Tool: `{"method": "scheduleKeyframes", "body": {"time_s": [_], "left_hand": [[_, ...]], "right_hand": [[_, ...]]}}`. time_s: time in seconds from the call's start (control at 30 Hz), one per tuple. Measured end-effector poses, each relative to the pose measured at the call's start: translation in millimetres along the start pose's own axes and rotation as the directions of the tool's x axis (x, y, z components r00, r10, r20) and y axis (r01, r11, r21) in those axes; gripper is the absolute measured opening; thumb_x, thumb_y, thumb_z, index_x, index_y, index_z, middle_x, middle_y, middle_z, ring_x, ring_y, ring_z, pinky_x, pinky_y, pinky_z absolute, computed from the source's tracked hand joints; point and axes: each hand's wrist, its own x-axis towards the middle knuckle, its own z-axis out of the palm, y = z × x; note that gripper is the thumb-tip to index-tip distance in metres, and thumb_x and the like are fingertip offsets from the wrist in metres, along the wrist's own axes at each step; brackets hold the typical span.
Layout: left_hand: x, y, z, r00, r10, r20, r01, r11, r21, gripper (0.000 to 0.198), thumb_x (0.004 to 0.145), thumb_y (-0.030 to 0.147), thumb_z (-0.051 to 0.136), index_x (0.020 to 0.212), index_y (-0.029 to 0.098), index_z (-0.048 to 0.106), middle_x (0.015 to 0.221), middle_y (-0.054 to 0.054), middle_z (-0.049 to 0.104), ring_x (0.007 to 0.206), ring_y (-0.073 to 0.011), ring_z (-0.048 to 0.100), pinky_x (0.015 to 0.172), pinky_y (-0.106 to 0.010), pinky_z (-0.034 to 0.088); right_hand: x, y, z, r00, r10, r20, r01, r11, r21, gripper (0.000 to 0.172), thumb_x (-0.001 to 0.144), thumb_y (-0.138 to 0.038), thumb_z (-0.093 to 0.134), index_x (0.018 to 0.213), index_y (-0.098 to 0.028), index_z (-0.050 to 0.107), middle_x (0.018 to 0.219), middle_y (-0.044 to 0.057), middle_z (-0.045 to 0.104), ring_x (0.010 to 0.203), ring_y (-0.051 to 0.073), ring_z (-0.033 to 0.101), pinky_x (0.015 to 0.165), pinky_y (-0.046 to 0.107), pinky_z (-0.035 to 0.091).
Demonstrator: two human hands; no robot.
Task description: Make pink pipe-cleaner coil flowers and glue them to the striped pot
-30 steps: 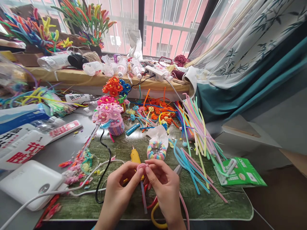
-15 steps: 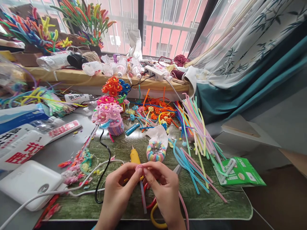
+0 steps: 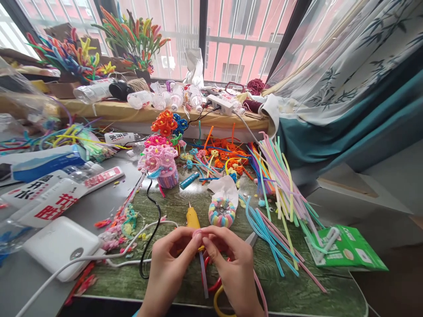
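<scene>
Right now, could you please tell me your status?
Left hand and right hand pinching pink pipe-cleaner piece; yellow glue gun behind; scissors beneath.

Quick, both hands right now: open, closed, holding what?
Left hand: closed, pinching a pink pipe cleaner at the fingertips.
Right hand: closed, pinching the same pink pipe cleaner.

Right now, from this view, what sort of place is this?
Probably a home craft corner by a window: loose pipe cleaners, a yellow glue gun, and finished pipe-cleaner flowers on a green-topped table.
</scene>
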Motion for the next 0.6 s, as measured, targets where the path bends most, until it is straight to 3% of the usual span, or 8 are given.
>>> {"method": "scheduleKeyframes", "body": {"time_s": [0.33, 0.6], "left_hand": [[-6.1, 5.7, 7.7, 0.993, -0.1, -0.068, 0.096, 0.993, -0.07, 0.017, 0.074, 0.034, 0.081, 0.071, 0.019, 0.077, 0.066, 0.0, 0.072, 0.064, -0.0131, 0.063, 0.057, -0.016, 0.047], [-2.6, -1.7, 2.2, 0.999, -0.043, -0.028, 0.043, 0.999, -0.011, 0.024, 0.079, 0.039, 0.076, 0.069, 0.018, 0.072, 0.063, 0.002, 0.063, 0.056, -0.0098, 0.051, 0.052, -0.017, 0.04]], "right_hand": [[-1.0, 1.2, -6.6, 0.996, -0.06, 0.062, 0.063, 0.997, -0.04, 0.022, 0.087, -0.016, 0.074, 0.105, -0.027, 0.073, 0.089, -0.003, 0.075, 0.076, 0.013, 0.069, 0.069, 0.017, 0.053], [-1.2, 0.5, -4.1, 1.0, 0.002, 0.03, -0.003, 1.0, 0.008, 0.015, 0.086, -0.02, 0.076, 0.1, -0.025, 0.073, 0.084, -0.003, 0.075, 0.072, 0.013, 0.07, 0.068, 0.018, 0.055]]}}
